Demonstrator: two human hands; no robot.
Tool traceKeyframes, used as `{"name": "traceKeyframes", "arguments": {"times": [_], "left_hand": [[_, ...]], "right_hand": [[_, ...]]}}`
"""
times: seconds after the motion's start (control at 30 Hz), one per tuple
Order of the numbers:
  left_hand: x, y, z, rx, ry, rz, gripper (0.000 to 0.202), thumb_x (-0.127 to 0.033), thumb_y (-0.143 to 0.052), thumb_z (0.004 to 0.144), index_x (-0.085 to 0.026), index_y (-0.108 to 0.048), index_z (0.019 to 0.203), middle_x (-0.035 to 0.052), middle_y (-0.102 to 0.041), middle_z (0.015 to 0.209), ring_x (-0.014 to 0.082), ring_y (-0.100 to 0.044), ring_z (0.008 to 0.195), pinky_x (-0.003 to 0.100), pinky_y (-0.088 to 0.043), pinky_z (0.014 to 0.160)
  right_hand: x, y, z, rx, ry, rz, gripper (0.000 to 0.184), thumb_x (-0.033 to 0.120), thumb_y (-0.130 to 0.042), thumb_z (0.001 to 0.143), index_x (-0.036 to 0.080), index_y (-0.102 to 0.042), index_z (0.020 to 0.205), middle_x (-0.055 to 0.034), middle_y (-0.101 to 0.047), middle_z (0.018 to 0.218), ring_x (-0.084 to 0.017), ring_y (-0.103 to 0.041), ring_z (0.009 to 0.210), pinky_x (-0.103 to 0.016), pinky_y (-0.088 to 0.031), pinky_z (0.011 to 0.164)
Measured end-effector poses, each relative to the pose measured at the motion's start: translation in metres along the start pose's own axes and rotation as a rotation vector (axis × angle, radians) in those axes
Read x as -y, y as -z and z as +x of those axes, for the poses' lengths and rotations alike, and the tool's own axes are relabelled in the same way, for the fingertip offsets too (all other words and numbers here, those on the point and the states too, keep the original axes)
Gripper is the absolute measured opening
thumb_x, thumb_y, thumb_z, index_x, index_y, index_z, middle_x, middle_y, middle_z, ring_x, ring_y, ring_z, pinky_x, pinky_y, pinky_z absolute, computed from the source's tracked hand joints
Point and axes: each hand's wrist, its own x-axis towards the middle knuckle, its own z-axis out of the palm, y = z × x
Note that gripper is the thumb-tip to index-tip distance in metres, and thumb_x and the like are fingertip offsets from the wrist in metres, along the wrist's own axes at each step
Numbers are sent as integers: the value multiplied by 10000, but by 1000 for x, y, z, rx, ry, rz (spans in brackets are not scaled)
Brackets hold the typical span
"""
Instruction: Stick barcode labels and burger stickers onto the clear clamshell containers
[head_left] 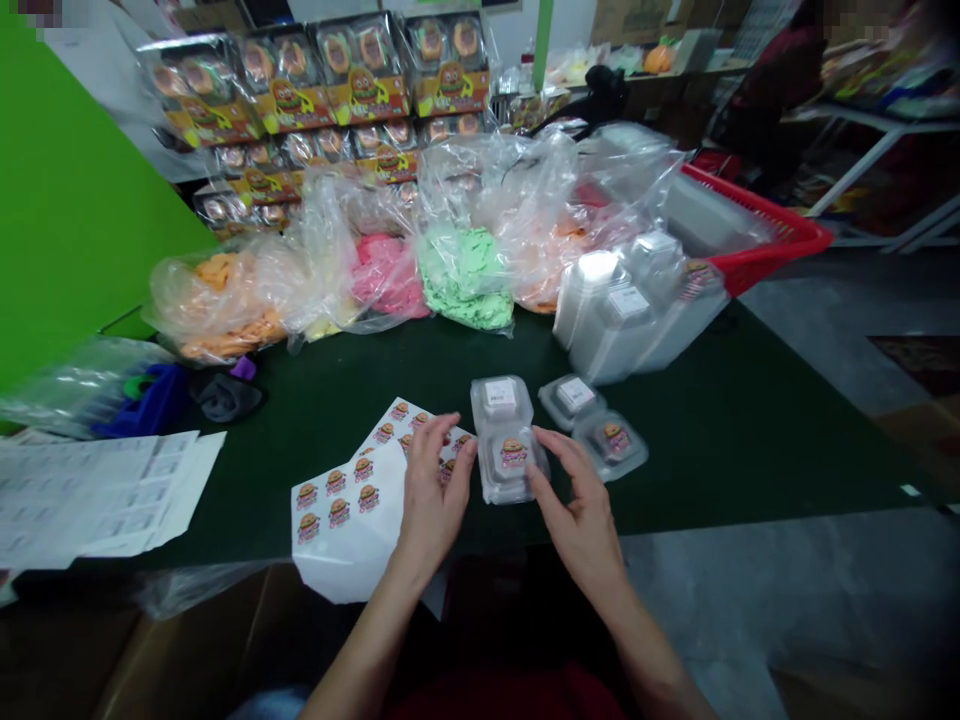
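Note:
Between my hands an unfolded clear plastic clamshell box (491, 480) lies on the dark green table. One half bears a white label with print, the other a burger sticker (514, 453). My left hand (435, 490) is at its left edge, fingers apart, above part of a sticker sheet (352, 555) with burger prints. At the right edge, my right hand (576, 500) has its thumb and fingers spread, the fingertips touching or very near the plastic. Beside it lies a second unfolded box (592, 425) with the same label and sticker.
Stacked clear boxes (611, 330) stand at right before a red basket (795, 240). Bags of orange, pink and green pieces (469, 280) line the back, with packaged burger sets (360, 75) behind. Printed label sheets (97, 500) and a blue tray (154, 405) lie at left.

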Motion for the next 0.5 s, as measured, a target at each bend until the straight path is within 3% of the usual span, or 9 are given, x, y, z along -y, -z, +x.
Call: {"name": "traceKeyframes", "arguments": {"times": [0.1, 0.2, 0.33, 0.5], "left_hand": [[0, -3, -20, 125, 61, -85, 363, -399, -461, 1111, -230, -673, 1352, 131, -637, 1445, 274, -561, 1393, 541, -407, 1216], [-9, -8, -33, 131, 70, -118, 412, -411, -409, 1129, -256, -641, 1432, 116, -555, 1586, 265, -465, 1514, 552, -337, 1280], [-17, -11, -36, 142, 9, -70, 444, -399, -390, 1138, -296, -574, 1529, 87, -463, 1686, 263, -383, 1578, 582, -297, 1302], [-10, -9, -34, 137, -37, 40, 435, -367, -401, 1134, -298, -584, 1524, 93, -488, 1669, 275, -405, 1558, 614, -286, 1294]], "right_hand": [[2, -5, 2, 24, -27, -15, 477, 382, -708, 975, 337, -625, 1443, -102, -607, 1480, -320, -589, 1382, -562, -494, 1166], [3, -10, 6, 25, -32, -51, 637, 344, -800, 872, 342, -595, 1475, -102, -569, 1515, -341, -556, 1420, -579, -501, 1160], [3, -12, 9, 23, -34, 0, 590, 304, -762, 879, 324, -608, 1447, -102, -578, 1499, -320, -546, 1434, -567, -492, 1174], [-2, -8, 10, 8, -73, 64, 622, 282, -769, 868, 285, -590, 1464, -118, -596, 1524, -324, -557, 1425, -594, -434, 1223]]}}
